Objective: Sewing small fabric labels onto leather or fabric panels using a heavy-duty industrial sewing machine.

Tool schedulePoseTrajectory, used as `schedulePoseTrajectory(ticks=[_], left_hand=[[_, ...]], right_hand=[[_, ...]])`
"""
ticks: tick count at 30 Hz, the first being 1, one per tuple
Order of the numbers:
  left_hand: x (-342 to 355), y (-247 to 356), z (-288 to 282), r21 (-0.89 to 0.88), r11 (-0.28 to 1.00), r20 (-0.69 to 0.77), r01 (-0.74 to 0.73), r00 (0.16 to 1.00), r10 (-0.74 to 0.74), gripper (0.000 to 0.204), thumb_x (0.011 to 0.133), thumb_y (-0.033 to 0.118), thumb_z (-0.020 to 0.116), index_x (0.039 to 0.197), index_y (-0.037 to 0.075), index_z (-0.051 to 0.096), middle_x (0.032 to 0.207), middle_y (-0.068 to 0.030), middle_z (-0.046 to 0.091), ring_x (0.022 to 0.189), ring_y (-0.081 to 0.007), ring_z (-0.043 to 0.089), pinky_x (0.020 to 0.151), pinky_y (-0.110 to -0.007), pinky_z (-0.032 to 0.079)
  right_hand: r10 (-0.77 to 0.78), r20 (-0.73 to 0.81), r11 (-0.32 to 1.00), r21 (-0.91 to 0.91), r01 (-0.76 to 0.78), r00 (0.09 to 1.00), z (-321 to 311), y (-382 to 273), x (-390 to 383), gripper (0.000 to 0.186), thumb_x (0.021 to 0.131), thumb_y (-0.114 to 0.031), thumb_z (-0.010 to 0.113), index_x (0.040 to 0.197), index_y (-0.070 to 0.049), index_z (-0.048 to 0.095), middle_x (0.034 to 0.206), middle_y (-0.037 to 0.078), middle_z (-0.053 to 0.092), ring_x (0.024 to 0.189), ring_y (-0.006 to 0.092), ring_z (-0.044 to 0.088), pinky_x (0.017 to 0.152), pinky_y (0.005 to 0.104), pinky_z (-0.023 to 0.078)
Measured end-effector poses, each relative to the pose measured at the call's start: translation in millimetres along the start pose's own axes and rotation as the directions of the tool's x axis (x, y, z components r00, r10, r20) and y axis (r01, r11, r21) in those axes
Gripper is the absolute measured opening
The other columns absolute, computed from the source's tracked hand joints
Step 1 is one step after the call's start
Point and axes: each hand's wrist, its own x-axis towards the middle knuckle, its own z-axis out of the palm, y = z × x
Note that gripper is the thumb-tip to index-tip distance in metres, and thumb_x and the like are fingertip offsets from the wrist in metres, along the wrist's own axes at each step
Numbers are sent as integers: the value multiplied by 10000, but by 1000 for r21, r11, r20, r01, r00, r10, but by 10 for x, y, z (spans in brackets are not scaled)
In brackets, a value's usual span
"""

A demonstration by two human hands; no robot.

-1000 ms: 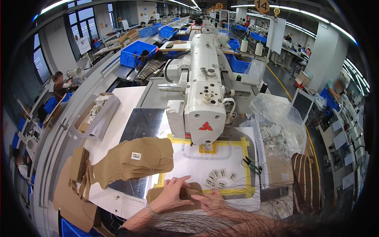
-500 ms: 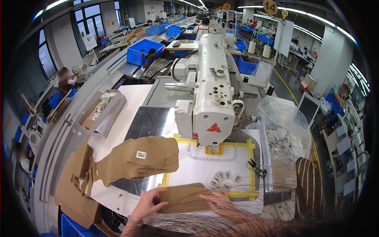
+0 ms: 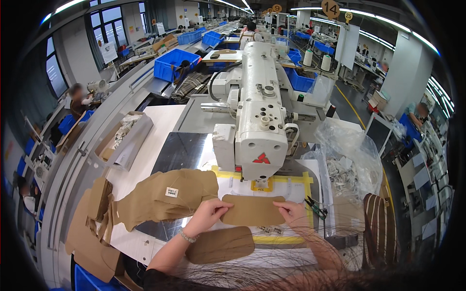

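Note:
My left hand (image 3: 215,211) and my right hand (image 3: 290,211) pinch opposite ends of a tan rounded panel (image 3: 253,209), held just below the white sewing machine head (image 3: 259,152) and its yellow-edged plate (image 3: 262,185). A second tan panel (image 3: 219,245) lies nearer me, across the lower edge of the taped white sheet (image 3: 279,249). White labels (image 3: 269,229) show partly below the held panel. A stack of tan pieces (image 3: 145,206) with one label on top lies left of my left hand. Green-handled snips (image 3: 317,209) lie right of my right hand.
An open box of pale items (image 3: 123,139) sits at the left. At the right are a plastic bag (image 3: 349,157), striped fabric (image 3: 378,228) and a small screen (image 3: 376,136). Blue crates (image 3: 172,67) stand behind. Co-workers (image 3: 77,102) sit at other machines along both sides.
Both hands have moved up and apart, lifting a tan panel toward the machine. It now covers most labels, while another panel stays near the front edge.

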Motion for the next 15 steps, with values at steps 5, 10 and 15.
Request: schedulePoseTrajectory(ticks=[5,10,15], left_hand=[[294,-123,83,37,997,2,-67,998,67,197,862,40,616,1038,26,705,819,-151,662,681,-208,597,646,-317,476],[620,-152,138,105,993,4,-56,998,56,194,858,26,613,1030,11,702,831,-159,662,690,-215,605,664,-319,483],[899,-317,192,95,994,-31,-61,997,64,177,858,22,611,1013,-7,693,832,-170,657,697,-231,611,669,-317,484]], right_hand=[[-53,-53,989,-142,45,997,-90,108,141,231,885,-122,592,1086,-139,705,770,41,645,670,182,565,787,358,336],[-63,-95,990,-133,50,993,-188,229,394,228,887,-123,584,1082,-121,703,758,50,643,674,196,575,795,363,347],[-47,-89,979,-202,28,995,-222,309,649,233,897,-139,566,1086,-121,701,787,73,639,700,216,589,784,368,334]])
